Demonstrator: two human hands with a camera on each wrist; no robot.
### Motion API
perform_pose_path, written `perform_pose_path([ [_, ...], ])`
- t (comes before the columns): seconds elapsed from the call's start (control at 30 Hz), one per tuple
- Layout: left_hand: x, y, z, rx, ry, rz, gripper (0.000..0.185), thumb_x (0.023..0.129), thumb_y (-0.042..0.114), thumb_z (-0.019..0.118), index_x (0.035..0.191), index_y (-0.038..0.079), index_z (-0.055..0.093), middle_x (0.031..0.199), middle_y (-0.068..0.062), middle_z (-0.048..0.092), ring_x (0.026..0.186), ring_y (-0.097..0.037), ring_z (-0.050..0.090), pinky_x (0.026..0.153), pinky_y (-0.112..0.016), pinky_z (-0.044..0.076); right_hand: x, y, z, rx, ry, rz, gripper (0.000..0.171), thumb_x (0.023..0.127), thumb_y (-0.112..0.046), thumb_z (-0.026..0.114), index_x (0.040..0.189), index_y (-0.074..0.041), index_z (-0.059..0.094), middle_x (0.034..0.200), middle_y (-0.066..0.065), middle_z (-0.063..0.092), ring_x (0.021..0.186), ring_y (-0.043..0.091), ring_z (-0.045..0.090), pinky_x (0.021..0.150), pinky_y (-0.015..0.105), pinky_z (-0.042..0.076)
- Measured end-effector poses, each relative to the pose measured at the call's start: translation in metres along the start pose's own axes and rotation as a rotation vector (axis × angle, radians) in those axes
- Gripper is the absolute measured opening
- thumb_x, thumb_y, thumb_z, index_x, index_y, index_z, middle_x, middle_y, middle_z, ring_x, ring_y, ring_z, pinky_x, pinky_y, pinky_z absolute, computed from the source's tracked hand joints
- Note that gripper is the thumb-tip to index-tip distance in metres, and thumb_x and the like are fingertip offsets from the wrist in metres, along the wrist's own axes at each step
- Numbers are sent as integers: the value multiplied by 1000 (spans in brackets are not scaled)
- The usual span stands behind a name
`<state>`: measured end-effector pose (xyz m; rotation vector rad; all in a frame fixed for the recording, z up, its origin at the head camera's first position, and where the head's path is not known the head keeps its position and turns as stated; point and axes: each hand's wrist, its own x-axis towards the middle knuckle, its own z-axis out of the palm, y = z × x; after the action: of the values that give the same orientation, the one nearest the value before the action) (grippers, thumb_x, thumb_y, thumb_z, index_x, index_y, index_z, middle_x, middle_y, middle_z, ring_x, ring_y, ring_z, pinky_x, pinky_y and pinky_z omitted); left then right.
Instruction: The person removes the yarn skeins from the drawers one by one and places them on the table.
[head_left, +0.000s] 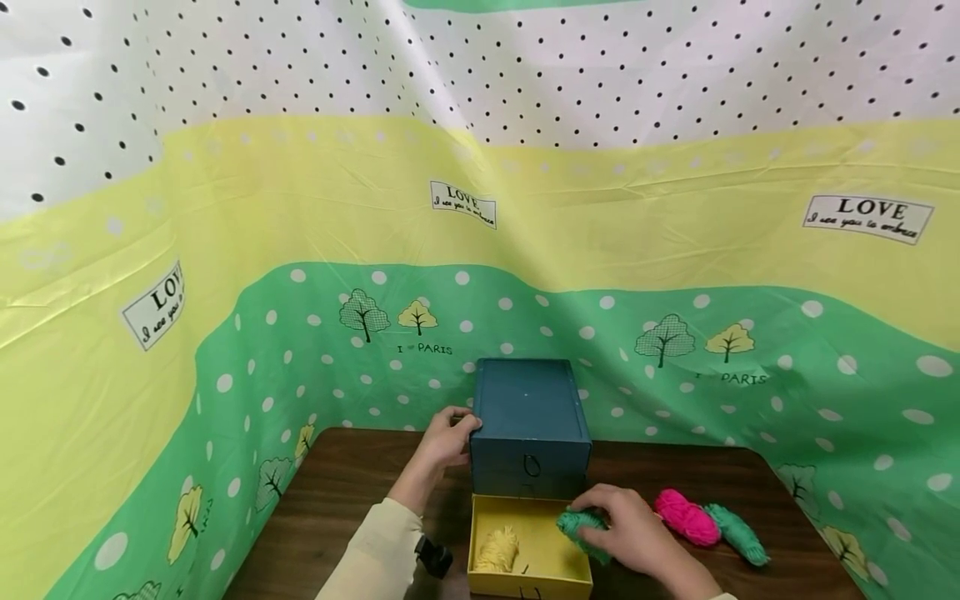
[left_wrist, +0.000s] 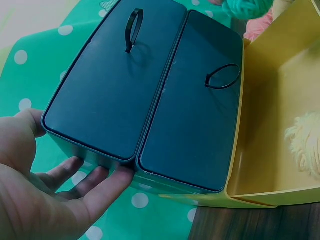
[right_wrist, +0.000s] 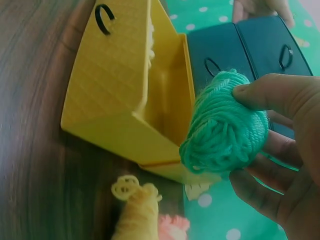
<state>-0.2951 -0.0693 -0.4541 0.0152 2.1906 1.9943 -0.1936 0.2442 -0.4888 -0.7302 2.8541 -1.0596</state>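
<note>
In the head view a dark blue drawer box (head_left: 529, 400) stands on the table with its yellow bottom drawer (left_wrist: 262, 115) pulled out. My left hand (head_left: 447, 437) rests at the box's left edge. The left wrist view shows its thumb at the top and its spread fingers (left_wrist: 97, 182) against the side. A pale yellow yarn skein (head_left: 498, 550) lies inside the drawer, toward the left. My right hand (head_left: 626, 529) holds a green yarn skein (right_wrist: 225, 122) between thumb and fingers, over the drawer's right side.
Right of the drawer, a magenta yarn skein (head_left: 686, 517) and another green skein (head_left: 738, 534) lie on the dark wooden table (head_left: 337, 492). Black loop handles (left_wrist: 134, 30) stick out from the drawer fronts. A patterned cloth (head_left: 465, 308) hangs behind and around the table.
</note>
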Motion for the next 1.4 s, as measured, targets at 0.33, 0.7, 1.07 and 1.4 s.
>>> perform_pose_path([
  [0.33, 2, -2, -1, -3, -8, 5, 49, 97, 29, 64, 138, 4, 55, 118, -20, 62, 99, -26, 67, 83, -46, 61, -22, 23, -23, -33, 71, 49, 25, 87, -31, 83, 109, -23, 76, 114, -2, 73, 101, 21, 70, 79, 37, 59],
  [0.7, 1, -2, -2, 2, -8, -1, 49, 97, 29, 64, 139, 5, 54, 116, -19, 61, 97, -24, 66, 82, -46, 61, -46, 55, -43, -64, 97, 263, 26, 84, -27, 85, 107, -25, 75, 112, -1, 73, 99, 23, 70, 73, 33, 58],
  [1.07, 2, -2, -2, -3, -8, -1, 49, 98, 28, 64, 139, 5, 54, 118, -19, 62, 98, -25, 67, 84, -47, 61, -59, 90, -44, -91, 81, 371, 26, 81, -23, 86, 104, -20, 76, 110, 3, 74, 98, 27, 70, 75, 38, 58],
  [1.4, 1, -3, -2, 0, -9, 12, 51, 97, 29, 64, 140, 4, 53, 118, -20, 63, 97, -25, 68, 83, -48, 61, -67, 118, -36, -115, 31, 439, 28, 77, -19, 89, 103, -17, 76, 106, 2, 74, 101, 32, 69, 84, 50, 58],
])
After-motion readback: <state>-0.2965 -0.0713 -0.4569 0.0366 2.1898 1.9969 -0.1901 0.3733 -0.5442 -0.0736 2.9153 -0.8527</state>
